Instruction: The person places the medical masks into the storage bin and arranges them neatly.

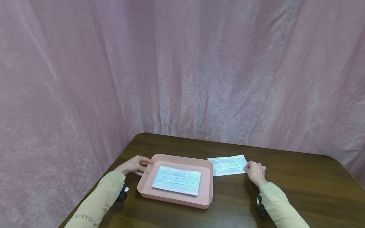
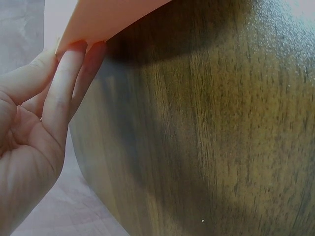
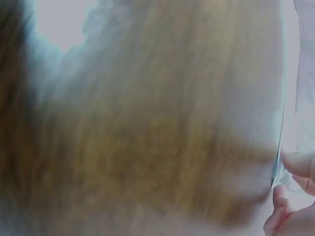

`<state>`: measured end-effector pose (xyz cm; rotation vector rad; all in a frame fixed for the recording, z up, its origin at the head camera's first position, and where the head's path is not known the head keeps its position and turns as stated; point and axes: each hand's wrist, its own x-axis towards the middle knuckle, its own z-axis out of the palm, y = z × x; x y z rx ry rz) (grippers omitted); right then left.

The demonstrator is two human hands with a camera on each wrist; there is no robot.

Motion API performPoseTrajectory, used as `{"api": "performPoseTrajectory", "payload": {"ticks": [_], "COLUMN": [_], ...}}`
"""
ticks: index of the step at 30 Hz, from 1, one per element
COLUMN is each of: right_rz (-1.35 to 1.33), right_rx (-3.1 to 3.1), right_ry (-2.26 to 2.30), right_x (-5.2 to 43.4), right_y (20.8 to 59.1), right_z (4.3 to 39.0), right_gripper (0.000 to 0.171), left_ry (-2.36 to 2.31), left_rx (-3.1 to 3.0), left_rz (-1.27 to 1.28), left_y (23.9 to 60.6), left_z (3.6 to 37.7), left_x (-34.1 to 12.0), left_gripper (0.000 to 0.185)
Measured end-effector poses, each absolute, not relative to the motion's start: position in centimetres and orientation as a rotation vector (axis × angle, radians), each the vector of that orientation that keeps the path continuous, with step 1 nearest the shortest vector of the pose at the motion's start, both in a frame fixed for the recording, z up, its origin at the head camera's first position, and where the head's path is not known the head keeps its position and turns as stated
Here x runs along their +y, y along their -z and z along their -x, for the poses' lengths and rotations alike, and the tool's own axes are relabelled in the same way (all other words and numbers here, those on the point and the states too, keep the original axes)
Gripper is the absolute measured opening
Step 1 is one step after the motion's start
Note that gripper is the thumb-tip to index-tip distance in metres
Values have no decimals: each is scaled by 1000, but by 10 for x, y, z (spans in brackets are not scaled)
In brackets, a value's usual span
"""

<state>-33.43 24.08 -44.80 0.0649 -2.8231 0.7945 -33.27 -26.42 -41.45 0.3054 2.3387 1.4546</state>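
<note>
A pink tray [image 1: 176, 202] stands on the table with one pale blue pleated face mask [image 1: 178, 180] lying flat inside, its white ear loops on top. My left hand [image 1: 137, 165] grips the tray's left wall; in the left wrist view the thumb lies on one side of the wall and fingers [image 2: 66, 81] on the other. To the right of the tray, a second face mask [image 1: 229, 164] is pinched at its right end by my right hand [image 1: 256, 172]. Its left end overlaps the tray's right rim in the head view. The right wrist view shows this mask edge-on between thumb and fingers.
The dark wood-grain table [image 1: 308, 177] has rounded corners and reaches back to a pink velvet curtain [image 1: 182, 69]. The curtain also hangs along the left side. A dark device is strapped at each wrist, over cream sleeves [image 1: 280, 202].
</note>
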Motion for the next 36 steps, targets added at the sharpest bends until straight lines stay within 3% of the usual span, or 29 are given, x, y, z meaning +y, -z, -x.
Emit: {"api": "performPoseTrajectory", "payload": {"ticks": [11, 16, 26, 36], "right_rz": [-16, 6, 29, -85], "right_rx": [-2777, -2763, -2674, -2747], "right_ry": [-1159, -1290, -1240, -1382], "right_x": [244, 241, 247, 253], "right_y": [438, 437, 432, 424], "right_z": [338, 339, 340, 336], "right_gripper": [12, 22, 16, 28], "left_ry": [-1465, -1456, -1454, -1457], "left_rx": [2337, 2344, 2337, 2339], "left_rz": [-307, -313, -321, -315], "left_y": [415, 414, 415, 412], "left_z": [333, 332, 332, 332], "left_x": [-266, -266, -267, -269], "left_gripper": [37, 37, 36, 37]}}
